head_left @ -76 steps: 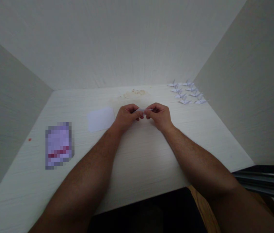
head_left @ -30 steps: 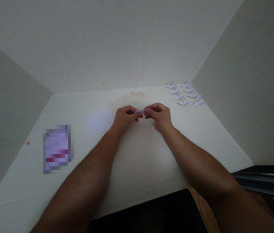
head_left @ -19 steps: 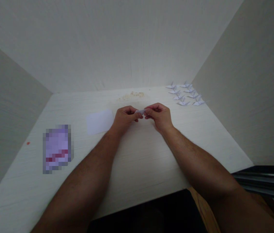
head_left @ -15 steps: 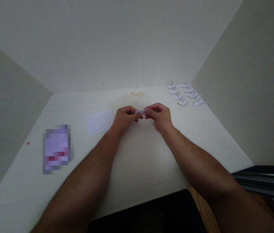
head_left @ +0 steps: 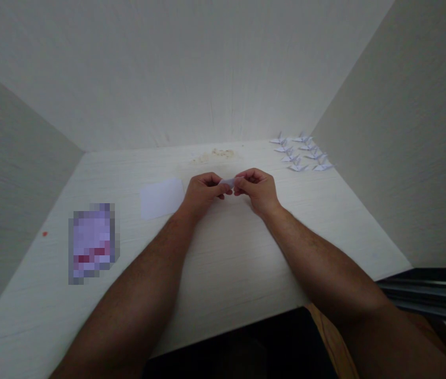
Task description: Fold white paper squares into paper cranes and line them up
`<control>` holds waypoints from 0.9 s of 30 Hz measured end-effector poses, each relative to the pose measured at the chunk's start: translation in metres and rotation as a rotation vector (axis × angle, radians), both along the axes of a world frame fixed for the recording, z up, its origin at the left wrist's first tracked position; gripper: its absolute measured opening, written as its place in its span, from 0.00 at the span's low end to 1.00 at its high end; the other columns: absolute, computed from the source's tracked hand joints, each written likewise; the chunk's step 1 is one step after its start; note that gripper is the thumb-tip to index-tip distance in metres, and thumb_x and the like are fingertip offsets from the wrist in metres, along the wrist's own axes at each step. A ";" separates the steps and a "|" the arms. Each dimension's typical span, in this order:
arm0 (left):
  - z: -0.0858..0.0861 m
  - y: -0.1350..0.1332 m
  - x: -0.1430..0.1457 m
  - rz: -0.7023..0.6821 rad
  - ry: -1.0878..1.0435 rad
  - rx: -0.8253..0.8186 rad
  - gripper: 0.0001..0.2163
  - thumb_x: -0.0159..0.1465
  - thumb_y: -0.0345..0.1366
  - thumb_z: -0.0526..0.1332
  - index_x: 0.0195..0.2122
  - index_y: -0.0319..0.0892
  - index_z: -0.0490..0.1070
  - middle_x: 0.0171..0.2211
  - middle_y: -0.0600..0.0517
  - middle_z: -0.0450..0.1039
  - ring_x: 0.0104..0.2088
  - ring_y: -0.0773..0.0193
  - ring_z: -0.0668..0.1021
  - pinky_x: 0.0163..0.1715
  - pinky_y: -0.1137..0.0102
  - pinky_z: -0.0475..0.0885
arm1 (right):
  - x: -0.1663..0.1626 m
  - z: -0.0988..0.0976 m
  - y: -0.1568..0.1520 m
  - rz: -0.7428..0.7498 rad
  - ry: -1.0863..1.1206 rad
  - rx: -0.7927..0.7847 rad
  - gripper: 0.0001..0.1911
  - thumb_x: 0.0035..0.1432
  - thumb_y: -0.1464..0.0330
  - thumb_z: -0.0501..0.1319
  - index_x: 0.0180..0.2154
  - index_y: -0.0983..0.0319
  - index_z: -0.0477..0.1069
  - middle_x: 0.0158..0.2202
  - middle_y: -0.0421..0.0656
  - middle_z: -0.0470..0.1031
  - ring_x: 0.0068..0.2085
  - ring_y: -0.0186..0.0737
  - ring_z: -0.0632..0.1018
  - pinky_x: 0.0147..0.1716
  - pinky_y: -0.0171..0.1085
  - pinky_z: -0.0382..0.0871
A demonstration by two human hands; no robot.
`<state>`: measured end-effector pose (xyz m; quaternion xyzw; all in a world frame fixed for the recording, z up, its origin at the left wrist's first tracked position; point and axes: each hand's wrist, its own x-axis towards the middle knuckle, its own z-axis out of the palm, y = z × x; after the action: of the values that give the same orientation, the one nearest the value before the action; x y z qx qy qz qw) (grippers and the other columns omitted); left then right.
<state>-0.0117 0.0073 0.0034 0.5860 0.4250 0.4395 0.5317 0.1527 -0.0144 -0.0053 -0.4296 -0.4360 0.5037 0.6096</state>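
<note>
Between my two hands is a small piece of folded white paper (head_left: 227, 182), held above the middle of the table. My left hand (head_left: 206, 190) pinches its left end between thumb and fingers. The right end is gripped by my right hand (head_left: 257, 188), whose fingertips cover part of it. How the paper is folded is too small to make out. To the left of my left hand lies a flat stack or sheet of white paper (head_left: 162, 198). Several folded white paper cranes (head_left: 297, 152) stand in two rows at the back right.
A blurred-out purple and white item (head_left: 92, 242) lies at the left of the pale table (head_left: 231, 273), near a small red spot (head_left: 45, 233). Walls (head_left: 223, 68) enclose the back and both sides. Dark rails (head_left: 436, 295) show at the lower right.
My right hand has shifted slightly left, closer to my left hand, and its fingertips cover more of the folded paper. My left hand stays nearly still.
</note>
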 end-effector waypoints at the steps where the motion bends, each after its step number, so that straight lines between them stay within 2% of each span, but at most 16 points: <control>1: 0.000 0.000 0.000 -0.010 -0.007 0.002 0.11 0.51 0.40 0.73 0.24 0.40 0.74 0.25 0.50 0.79 0.23 0.68 0.76 0.25 0.72 0.71 | 0.000 0.000 0.000 -0.007 0.001 -0.003 0.12 0.44 0.62 0.73 0.28 0.59 0.74 0.22 0.36 0.76 0.23 0.33 0.76 0.26 0.36 0.75; 9: -0.004 0.001 -0.001 -0.043 -0.078 -0.035 0.10 0.51 0.38 0.73 0.24 0.40 0.74 0.23 0.51 0.78 0.21 0.70 0.74 0.24 0.73 0.69 | 0.001 0.001 0.000 0.015 0.049 -0.005 0.13 0.47 0.60 0.72 0.28 0.60 0.74 0.20 0.36 0.75 0.21 0.32 0.75 0.25 0.34 0.73; 15: 0.001 -0.001 0.001 -0.049 -0.033 -0.009 0.14 0.51 0.44 0.74 0.23 0.40 0.73 0.23 0.51 0.78 0.21 0.69 0.74 0.24 0.73 0.69 | -0.002 0.001 -0.003 0.088 -0.089 0.014 0.16 0.43 0.60 0.74 0.33 0.60 0.76 0.22 0.36 0.77 0.22 0.32 0.75 0.23 0.33 0.71; 22: 0.002 -0.002 0.001 -0.103 0.021 0.009 0.16 0.51 0.46 0.74 0.24 0.39 0.74 0.23 0.49 0.78 0.22 0.68 0.75 0.24 0.73 0.69 | -0.004 0.008 -0.007 -0.007 -0.273 -0.030 0.11 0.44 0.62 0.73 0.26 0.60 0.76 0.20 0.37 0.75 0.19 0.30 0.71 0.18 0.31 0.63; 27: 0.001 -0.002 0.001 -0.126 0.035 -0.001 0.16 0.51 0.46 0.74 0.24 0.39 0.74 0.22 0.49 0.78 0.21 0.69 0.74 0.23 0.74 0.68 | -0.001 0.006 -0.004 -0.015 -0.235 -0.033 0.09 0.44 0.64 0.72 0.24 0.60 0.75 0.19 0.37 0.74 0.18 0.29 0.68 0.18 0.32 0.60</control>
<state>-0.0107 0.0056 0.0041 0.6191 0.3966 0.3945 0.5512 0.1517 -0.0182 0.0003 -0.4988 -0.4931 0.4524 0.5508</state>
